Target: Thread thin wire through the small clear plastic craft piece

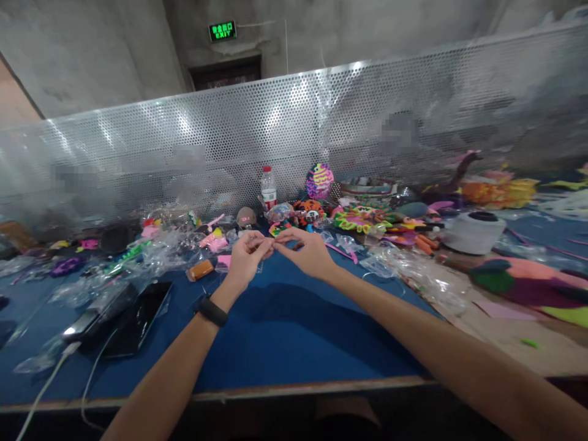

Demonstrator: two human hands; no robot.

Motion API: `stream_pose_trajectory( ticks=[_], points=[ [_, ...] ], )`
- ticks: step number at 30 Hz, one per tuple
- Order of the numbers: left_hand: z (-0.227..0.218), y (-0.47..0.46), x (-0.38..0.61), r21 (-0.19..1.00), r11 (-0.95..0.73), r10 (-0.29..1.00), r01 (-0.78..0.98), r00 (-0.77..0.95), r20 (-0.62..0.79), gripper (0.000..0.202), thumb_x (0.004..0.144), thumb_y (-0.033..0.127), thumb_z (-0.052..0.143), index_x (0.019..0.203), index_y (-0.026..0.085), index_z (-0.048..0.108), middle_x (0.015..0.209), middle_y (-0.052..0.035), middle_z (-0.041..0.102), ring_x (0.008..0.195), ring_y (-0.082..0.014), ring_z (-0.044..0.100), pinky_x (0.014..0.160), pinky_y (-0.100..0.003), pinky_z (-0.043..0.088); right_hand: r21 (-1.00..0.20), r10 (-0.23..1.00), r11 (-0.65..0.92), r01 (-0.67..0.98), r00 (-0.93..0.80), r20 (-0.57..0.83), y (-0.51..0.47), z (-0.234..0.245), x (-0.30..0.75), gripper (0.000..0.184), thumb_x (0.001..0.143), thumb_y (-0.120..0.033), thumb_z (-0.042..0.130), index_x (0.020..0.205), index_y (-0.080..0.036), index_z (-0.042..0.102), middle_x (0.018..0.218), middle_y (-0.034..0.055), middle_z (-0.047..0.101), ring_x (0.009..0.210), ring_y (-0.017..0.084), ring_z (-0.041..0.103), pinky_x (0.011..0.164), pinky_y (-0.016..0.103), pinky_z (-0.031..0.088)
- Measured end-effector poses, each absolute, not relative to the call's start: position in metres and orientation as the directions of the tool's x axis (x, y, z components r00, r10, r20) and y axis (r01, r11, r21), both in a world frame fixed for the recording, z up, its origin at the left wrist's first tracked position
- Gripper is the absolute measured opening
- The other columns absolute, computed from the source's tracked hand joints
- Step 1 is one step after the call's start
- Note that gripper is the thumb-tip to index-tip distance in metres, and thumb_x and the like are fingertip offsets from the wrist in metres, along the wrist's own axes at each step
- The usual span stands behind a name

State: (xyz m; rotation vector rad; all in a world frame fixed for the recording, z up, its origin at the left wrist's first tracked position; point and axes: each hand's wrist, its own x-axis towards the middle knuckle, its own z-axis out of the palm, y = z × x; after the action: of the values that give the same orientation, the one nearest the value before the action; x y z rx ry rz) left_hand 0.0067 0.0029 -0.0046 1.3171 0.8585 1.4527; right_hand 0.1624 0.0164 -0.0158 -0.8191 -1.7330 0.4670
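Note:
My left hand (248,257) and my right hand (309,250) meet fingertip to fingertip above the blue table cover (294,343). Both are pinched closed, and whatever sits between the fingertips is too small to make out. A black wristband (212,310) circles my left wrist. Close beside my left hand lie an orange-brown block in clear wrap (200,270) and a pink piece (223,261). Just beyond the hands is an orange figure with black markings (309,211). A thin pink strip (343,252) rests to the right of my right hand.
A phone (140,321) and a cabled device (94,315) lie at left. Crumpled clear wrappers (169,254) spread across the table. A red-capped bottle (269,187) stands before the perforated metal screen (220,141). At right are a white tub (473,233) and a colourful modelled shape (519,282).

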Motion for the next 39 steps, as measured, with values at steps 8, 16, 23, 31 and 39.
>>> stream_pose_trajectory(
  ticks=[8, 16, 23, 31, 39],
  points=[
    [-0.0071, 0.0047, 0.0067, 0.922, -0.367, 0.928, -0.122, 0.025, 0.372, 0.036, 0.063, 0.038, 0.080, 0.077, 0.019, 0.054, 0.070, 0.0008, 0.068, 0.067, -0.0127, 0.067, 0.069, -0.026, 0.055, -0.659, 0.713, 0.696, 0.287, -0.158, 0.683, 0.0164, -0.0169, 0.1628, 0.013, 0.079, -0.030, 0.063, 0.086, -0.021, 0.069, 0.080, 0.0036, 0.075, 0.076, 0.018, 0.071, 0.058, 0.025, 0.052],
    [-0.0079, 0.0056, 0.0049, 0.914, -0.395, 0.916, -0.099, 0.034, 0.399, 0.037, 0.064, 0.041, 0.079, 0.078, 0.018, 0.053, 0.070, 0.0001, 0.068, 0.069, -0.0137, 0.067, 0.070, -0.027, 0.055, -0.659, 0.720, 0.690, 0.301, -0.181, 0.670, 0.0185, -0.0175, 0.1637, 0.012, 0.080, -0.030, 0.061, 0.084, -0.022, 0.070, 0.080, 0.0026, 0.075, 0.076, 0.018, 0.070, 0.061, 0.027, 0.052],
    [-0.0052, 0.0030, 0.0054, 0.912, -0.400, 0.914, -0.087, 0.034, 0.404, 0.032, 0.065, 0.035, 0.079, 0.075, 0.019, 0.054, 0.067, 0.0011, 0.066, 0.066, -0.0134, 0.065, 0.069, -0.027, 0.053, -0.674, 0.739, 0.673, 0.303, -0.265, 0.619, 0.0166, -0.0132, 0.1640, 0.015, 0.086, -0.035, 0.055, 0.085, -0.021, 0.061, 0.077, 0.0021, 0.070, 0.071, 0.016, 0.066, 0.057, 0.025, 0.047],
    [-0.0094, 0.0062, 0.0031, 0.900, -0.433, 0.897, -0.056, 0.073, 0.436, 0.029, 0.069, 0.034, 0.075, 0.077, 0.019, 0.052, 0.067, 0.0003, 0.067, 0.066, -0.0143, 0.066, 0.068, -0.027, 0.052, -0.779, 0.768, 0.603, 0.175, -0.394, 0.506, 0.0190, -0.0131, 0.1660, 0.025, 0.088, -0.045, 0.048, 0.083, -0.021, 0.052, 0.076, 0.0028, 0.063, 0.069, 0.016, 0.062, 0.047, 0.024, 0.049],
    [-0.0073, 0.0055, 0.0022, 0.907, -0.421, 0.905, -0.010, 0.064, 0.421, 0.030, 0.067, 0.035, 0.077, 0.075, 0.018, 0.053, 0.065, 0.0011, 0.066, 0.060, -0.0122, 0.063, 0.064, -0.025, 0.051, -0.796, 0.775, 0.581, 0.169, -0.413, 0.478, 0.0203, -0.0147, 0.1658, 0.020, 0.091, -0.039, 0.044, 0.083, -0.021, 0.049, 0.074, 0.0018, 0.059, 0.068, 0.015, 0.058, 0.049, 0.025, 0.051]
  ],
)
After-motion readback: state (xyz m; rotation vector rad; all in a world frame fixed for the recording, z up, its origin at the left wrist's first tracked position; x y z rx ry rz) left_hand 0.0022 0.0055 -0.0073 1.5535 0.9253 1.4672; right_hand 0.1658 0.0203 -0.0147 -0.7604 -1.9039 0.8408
